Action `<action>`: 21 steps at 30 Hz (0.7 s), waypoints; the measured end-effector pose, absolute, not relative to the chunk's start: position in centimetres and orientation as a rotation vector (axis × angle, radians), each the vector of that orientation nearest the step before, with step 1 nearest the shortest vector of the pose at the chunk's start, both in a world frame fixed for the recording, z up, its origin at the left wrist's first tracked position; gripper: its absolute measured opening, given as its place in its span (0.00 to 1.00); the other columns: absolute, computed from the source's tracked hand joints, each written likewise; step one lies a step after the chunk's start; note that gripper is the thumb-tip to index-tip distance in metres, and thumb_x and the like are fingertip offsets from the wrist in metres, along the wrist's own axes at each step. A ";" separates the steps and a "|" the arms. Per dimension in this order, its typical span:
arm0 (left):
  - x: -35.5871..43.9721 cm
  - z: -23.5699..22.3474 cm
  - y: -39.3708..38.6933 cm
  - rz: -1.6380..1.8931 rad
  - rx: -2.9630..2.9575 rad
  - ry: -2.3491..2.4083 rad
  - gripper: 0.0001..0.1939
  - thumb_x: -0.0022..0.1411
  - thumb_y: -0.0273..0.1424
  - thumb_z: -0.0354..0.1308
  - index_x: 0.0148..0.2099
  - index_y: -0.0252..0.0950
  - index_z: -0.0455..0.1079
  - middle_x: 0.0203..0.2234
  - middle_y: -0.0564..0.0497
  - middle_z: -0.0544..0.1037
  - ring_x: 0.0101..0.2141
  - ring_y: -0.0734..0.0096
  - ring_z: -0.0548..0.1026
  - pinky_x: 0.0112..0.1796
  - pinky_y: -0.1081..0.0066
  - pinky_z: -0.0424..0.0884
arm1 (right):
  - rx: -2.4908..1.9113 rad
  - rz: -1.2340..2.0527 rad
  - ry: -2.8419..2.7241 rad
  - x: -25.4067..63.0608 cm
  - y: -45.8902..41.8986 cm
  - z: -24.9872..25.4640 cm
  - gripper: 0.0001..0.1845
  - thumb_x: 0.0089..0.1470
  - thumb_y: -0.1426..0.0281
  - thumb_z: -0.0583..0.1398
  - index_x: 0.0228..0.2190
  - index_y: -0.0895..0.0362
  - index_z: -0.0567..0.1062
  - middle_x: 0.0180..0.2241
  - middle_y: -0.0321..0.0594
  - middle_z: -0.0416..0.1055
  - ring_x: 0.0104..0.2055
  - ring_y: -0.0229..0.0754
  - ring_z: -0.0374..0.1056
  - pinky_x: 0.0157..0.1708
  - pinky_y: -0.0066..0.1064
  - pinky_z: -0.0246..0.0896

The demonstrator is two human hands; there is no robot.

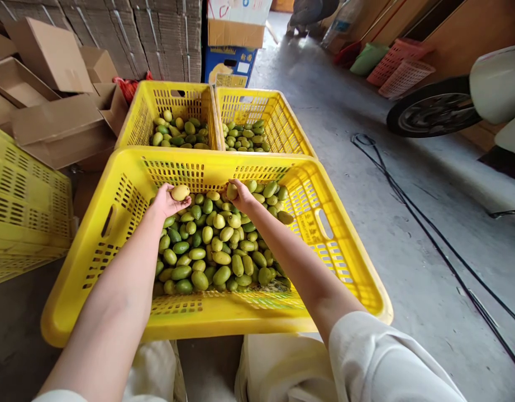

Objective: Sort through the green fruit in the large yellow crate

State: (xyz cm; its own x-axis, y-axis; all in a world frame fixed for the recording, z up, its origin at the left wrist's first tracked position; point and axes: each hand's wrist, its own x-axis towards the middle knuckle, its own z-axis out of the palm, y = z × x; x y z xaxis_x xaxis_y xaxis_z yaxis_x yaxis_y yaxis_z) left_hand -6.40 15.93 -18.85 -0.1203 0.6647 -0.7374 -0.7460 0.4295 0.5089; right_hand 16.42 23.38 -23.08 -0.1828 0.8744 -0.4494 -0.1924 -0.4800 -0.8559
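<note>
A large yellow crate full of oval green and yellow fruit, similar to small mangoes, stands right in front of me. My left hand is over the left far part of the fruit, palm turned up, holding a yellow oval fruit between thumb and fingers. Over the far middle of the crate, my right hand grips another yellowish fruit; part of it is hidden by the fingers. Greener fruit lies just beside and below both hands.
Behind the crate stand two more yellow crates with similar fruit. Another yellow crate is at the left, below loose cardboard boxes. Black cables cross the floor at right, near a vehicle wheel.
</note>
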 end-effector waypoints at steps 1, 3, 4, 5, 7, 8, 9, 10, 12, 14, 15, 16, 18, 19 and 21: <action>-6.3 -18.9 15.9 1.178 -0.068 1.199 0.17 0.76 0.32 0.45 0.53 0.30 0.74 0.29 0.40 0.79 0.26 0.62 0.75 0.27 0.67 0.80 | -1.296 1.782 -0.826 16.4 23.4 -23.1 0.12 0.64 0.66 0.61 0.31 0.51 0.63 0.24 0.32 0.63 0.25 0.36 0.61 0.25 0.25 0.63; -6.4 -19.0 15.8 1.145 -0.036 1.198 0.15 0.75 0.32 0.49 0.53 0.30 0.74 0.30 0.40 0.80 0.27 0.62 0.76 0.27 0.67 0.80 | -1.305 1.827 -0.735 16.5 23.4 -23.1 0.11 0.67 0.65 0.56 0.31 0.51 0.64 0.25 0.34 0.64 0.26 0.38 0.62 0.24 0.27 0.64; -6.4 -19.1 15.9 1.141 -0.027 1.184 0.15 0.76 0.32 0.50 0.53 0.29 0.75 0.30 0.40 0.80 0.27 0.63 0.76 0.27 0.68 0.79 | -1.315 1.846 -0.693 16.5 23.3 -23.1 0.09 0.68 0.66 0.54 0.32 0.51 0.65 0.25 0.35 0.65 0.26 0.39 0.63 0.24 0.28 0.66; -6.5 -19.3 16.0 1.147 -0.023 1.168 0.15 0.77 0.33 0.52 0.52 0.29 0.75 0.30 0.40 0.80 0.26 0.65 0.75 0.27 0.70 0.78 | -1.325 1.860 -0.660 16.5 23.3 -23.0 0.08 0.68 0.67 0.53 0.34 0.52 0.66 0.26 0.36 0.66 0.27 0.40 0.65 0.25 0.29 0.67; -6.6 -19.6 16.2 1.178 -0.032 1.151 0.15 0.78 0.37 0.55 0.51 0.29 0.75 0.29 0.42 0.80 0.23 0.71 0.71 0.24 0.75 0.74 | -1.337 1.874 -0.632 16.5 23.1 -22.8 0.05 0.67 0.70 0.55 0.35 0.52 0.67 0.27 0.36 0.68 0.28 0.41 0.66 0.25 0.29 0.68; -6.7 -19.8 16.3 1.195 -0.043 1.157 0.16 0.77 0.39 0.57 0.49 0.29 0.75 0.28 0.43 0.79 0.21 0.73 0.69 0.22 0.76 0.71 | -1.335 1.876 -0.637 16.5 23.0 -22.7 0.05 0.65 0.71 0.58 0.35 0.52 0.68 0.27 0.36 0.69 0.28 0.40 0.66 0.25 0.28 0.67; -6.7 -19.9 16.5 1.209 -0.054 1.171 0.17 0.77 0.42 0.58 0.47 0.31 0.75 0.27 0.44 0.79 0.20 0.75 0.67 0.21 0.77 0.68 | -1.329 1.878 -0.655 16.5 22.9 -22.5 0.06 0.63 0.73 0.61 0.34 0.53 0.68 0.27 0.36 0.69 0.28 0.39 0.66 0.24 0.26 0.66; -6.7 -20.0 16.5 1.219 -0.066 1.194 0.19 0.77 0.45 0.59 0.45 0.32 0.74 0.26 0.46 0.77 0.19 0.75 0.65 0.20 0.77 0.66 | -1.322 1.879 -0.673 16.4 22.8 -22.4 0.08 0.62 0.74 0.63 0.33 0.53 0.68 0.26 0.35 0.69 0.27 0.38 0.66 0.24 0.25 0.64; -6.8 -20.0 16.6 1.224 -0.093 1.247 0.22 0.77 0.49 0.56 0.41 0.34 0.73 0.23 0.48 0.74 0.18 0.75 0.65 0.19 0.76 0.67 | -1.312 1.882 -0.705 16.4 22.5 -22.0 0.11 0.59 0.76 0.65 0.32 0.53 0.67 0.25 0.35 0.69 0.26 0.36 0.65 0.22 0.23 0.60; -6.9 -19.9 16.4 1.245 -0.126 1.241 0.21 0.78 0.47 0.53 0.40 0.35 0.72 0.23 0.49 0.74 0.19 0.72 0.69 0.21 0.74 0.72 | -1.308 1.884 -0.736 16.3 22.3 -21.7 0.12 0.59 0.77 0.66 0.31 0.54 0.68 0.24 0.34 0.69 0.24 0.34 0.63 0.20 0.21 0.56; -7.0 -19.7 16.3 1.255 -0.147 1.209 0.19 0.79 0.44 0.52 0.40 0.35 0.71 0.24 0.48 0.75 0.21 0.71 0.73 0.23 0.74 0.74 | -1.310 1.884 -0.752 16.2 22.2 -21.6 0.11 0.59 0.77 0.66 0.31 0.54 0.68 0.24 0.34 0.69 0.24 0.34 0.62 0.19 0.21 0.53; -7.1 -19.6 16.2 1.258 -0.167 1.165 0.17 0.79 0.40 0.51 0.41 0.35 0.71 0.26 0.46 0.77 0.23 0.70 0.75 0.23 0.76 0.74 | -1.313 1.884 -0.768 16.2 22.1 -21.5 0.11 0.59 0.77 0.66 0.32 0.55 0.69 0.23 0.33 0.69 0.23 0.33 0.60 0.18 0.20 0.50; -7.3 -19.5 16.0 1.231 -0.189 1.081 0.13 0.79 0.34 0.49 0.42 0.35 0.70 0.28 0.44 0.78 0.23 0.73 0.76 0.20 0.81 0.69 | -1.330 1.876 -0.795 16.1 22.1 -21.4 0.10 0.60 0.76 0.66 0.33 0.55 0.70 0.22 0.31 0.67 0.21 0.32 0.58 0.16 0.20 0.46; -7.4 -19.5 15.9 1.208 -0.187 1.062 0.12 0.78 0.33 0.49 0.42 0.35 0.69 0.28 0.45 0.78 0.21 0.75 0.74 0.17 0.83 0.63 | -1.347 1.869 -0.796 16.1 22.2 -21.5 0.09 0.61 0.74 0.66 0.33 0.55 0.70 0.22 0.31 0.67 0.21 0.33 0.59 0.16 0.20 0.47; -7.5 -19.7 15.9 1.177 -0.155 1.075 0.10 0.76 0.32 0.50 0.41 0.35 0.69 0.25 0.48 0.75 0.17 0.77 0.68 0.14 0.83 0.55 | -1.366 1.865 -0.780 16.0 22.5 -21.8 0.08 0.65 0.69 0.63 0.35 0.54 0.69 0.24 0.32 0.67 0.23 0.35 0.63 0.18 0.22 0.54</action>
